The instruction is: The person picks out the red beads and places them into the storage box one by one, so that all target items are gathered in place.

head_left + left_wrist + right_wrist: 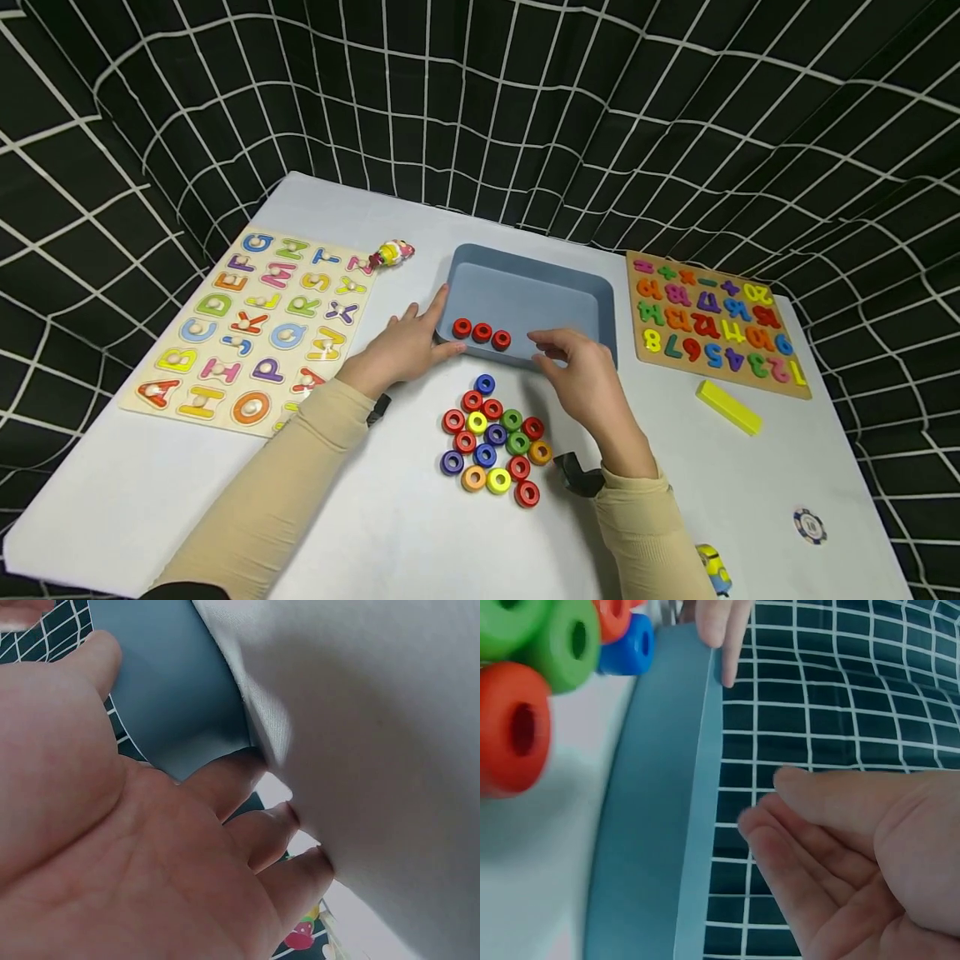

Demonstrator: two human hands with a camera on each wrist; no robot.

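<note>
Behind white table [397, 517], gridded curtain [465, 100]

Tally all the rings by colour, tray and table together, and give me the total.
Red rings: 10 (3 in the tray, 7 on the table)
Blue rings: 2
Purple rings: 2
Green rings: 2
Yellow rings: 2
Orange rings: 2
Total: 20

One blue-grey tray [517, 292] near the table's [405, 508] far edge holds three red rings [482, 339]. Between it and the table's near edge lie seventeen loose rings [527, 503]: seven red, two each blue, green, yellow, purple, orange. Also on the surface: two puzzle boards [292, 360], two small toys [392, 253], one yellow block [729, 407], one chip [810, 526].
</note>
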